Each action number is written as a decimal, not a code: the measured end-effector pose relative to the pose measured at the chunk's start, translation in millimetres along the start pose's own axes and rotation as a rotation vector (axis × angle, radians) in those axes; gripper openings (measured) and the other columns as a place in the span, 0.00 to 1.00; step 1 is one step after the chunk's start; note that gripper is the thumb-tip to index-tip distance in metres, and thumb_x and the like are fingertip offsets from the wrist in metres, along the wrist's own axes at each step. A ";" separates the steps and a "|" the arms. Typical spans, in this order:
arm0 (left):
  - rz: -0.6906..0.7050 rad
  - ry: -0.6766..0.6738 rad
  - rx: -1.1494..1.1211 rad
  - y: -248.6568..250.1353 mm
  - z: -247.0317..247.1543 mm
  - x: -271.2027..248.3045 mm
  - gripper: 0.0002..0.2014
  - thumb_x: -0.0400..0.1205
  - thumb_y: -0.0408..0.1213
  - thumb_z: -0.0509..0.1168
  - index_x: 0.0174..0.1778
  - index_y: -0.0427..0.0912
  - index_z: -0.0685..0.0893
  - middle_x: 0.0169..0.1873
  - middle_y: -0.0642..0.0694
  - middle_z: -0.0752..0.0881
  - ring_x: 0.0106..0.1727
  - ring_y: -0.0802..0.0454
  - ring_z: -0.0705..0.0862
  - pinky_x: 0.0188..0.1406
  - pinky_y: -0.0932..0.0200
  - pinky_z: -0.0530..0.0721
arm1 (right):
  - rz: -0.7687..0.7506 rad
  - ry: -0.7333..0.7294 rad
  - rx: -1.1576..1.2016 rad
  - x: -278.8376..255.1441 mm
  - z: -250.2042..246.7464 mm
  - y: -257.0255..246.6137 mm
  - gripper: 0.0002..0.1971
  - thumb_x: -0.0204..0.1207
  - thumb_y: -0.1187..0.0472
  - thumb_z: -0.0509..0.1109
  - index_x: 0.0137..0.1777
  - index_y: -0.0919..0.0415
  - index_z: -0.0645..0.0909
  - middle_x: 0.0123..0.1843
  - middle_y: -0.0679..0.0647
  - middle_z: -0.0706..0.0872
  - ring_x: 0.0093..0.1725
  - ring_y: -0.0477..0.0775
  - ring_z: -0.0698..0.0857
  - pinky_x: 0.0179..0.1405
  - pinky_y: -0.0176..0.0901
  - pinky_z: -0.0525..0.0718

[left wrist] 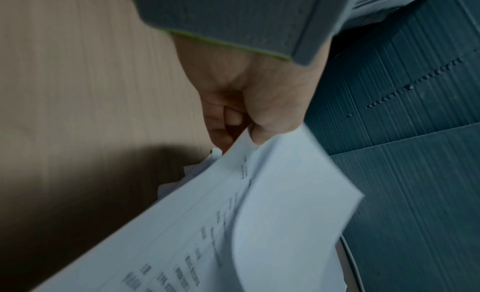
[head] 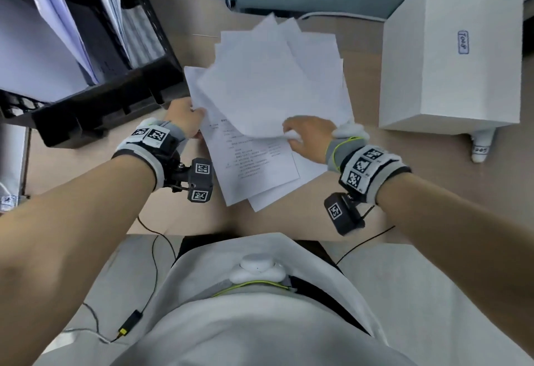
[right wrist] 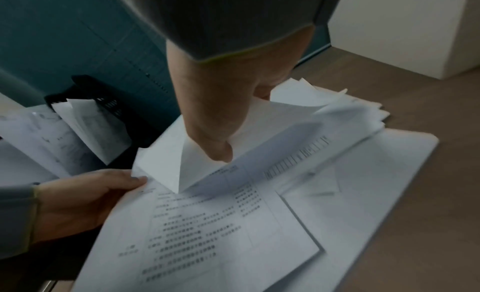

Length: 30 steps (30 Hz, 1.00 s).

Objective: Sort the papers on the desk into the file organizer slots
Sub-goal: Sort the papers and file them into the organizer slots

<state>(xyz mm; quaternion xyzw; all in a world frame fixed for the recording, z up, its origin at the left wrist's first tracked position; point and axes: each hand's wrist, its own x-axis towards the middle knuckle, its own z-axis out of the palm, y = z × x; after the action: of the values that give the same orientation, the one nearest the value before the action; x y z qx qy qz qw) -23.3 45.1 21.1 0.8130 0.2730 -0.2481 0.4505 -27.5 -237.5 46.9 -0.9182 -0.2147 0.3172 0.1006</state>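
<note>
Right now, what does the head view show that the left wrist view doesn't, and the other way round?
Only the head view shows the right hand pinching lifted sheets, the black organizer holding filed papers, and the white box. Only the left wrist view shows the left hand's curled fingers from the palm side. Both show the left hand gripping the papers over the desk.
</note>
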 end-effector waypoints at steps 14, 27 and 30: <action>0.083 0.097 0.020 -15.7 -29.2 -37.2 0.12 0.84 0.34 0.58 0.55 0.34 0.85 0.53 0.36 0.87 0.52 0.38 0.87 0.50 0.40 0.89 | 0.323 -0.065 0.147 -17.8 36.9 22.2 0.06 0.76 0.57 0.62 0.52 0.51 0.77 0.47 0.51 0.84 0.44 0.59 0.84 0.39 0.45 0.80; 0.323 0.123 -0.203 15.7 -77.9 -84.4 0.13 0.84 0.39 0.64 0.33 0.41 0.81 0.29 0.46 0.84 0.28 0.52 0.82 0.32 0.55 0.86 | 0.054 -0.046 0.744 14.6 -34.8 -122.1 0.21 0.75 0.37 0.67 0.52 0.55 0.84 0.54 0.52 0.88 0.49 0.53 0.90 0.43 0.47 0.87; 0.300 0.027 -0.280 28.9 -81.0 -93.5 0.20 0.84 0.38 0.64 0.25 0.40 0.74 0.15 0.51 0.78 0.21 0.54 0.78 0.31 0.56 0.86 | -0.026 0.008 0.588 18.9 -58.8 -170.0 0.30 0.68 0.29 0.65 0.48 0.56 0.85 0.46 0.52 0.89 0.37 0.52 0.91 0.37 0.50 0.88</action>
<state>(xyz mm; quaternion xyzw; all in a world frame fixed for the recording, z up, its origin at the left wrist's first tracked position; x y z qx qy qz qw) -59.3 81.9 137.2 0.7774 0.1866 -0.1268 0.5871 -33.5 -80.8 137.0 -0.8481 -0.1249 0.3607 0.3675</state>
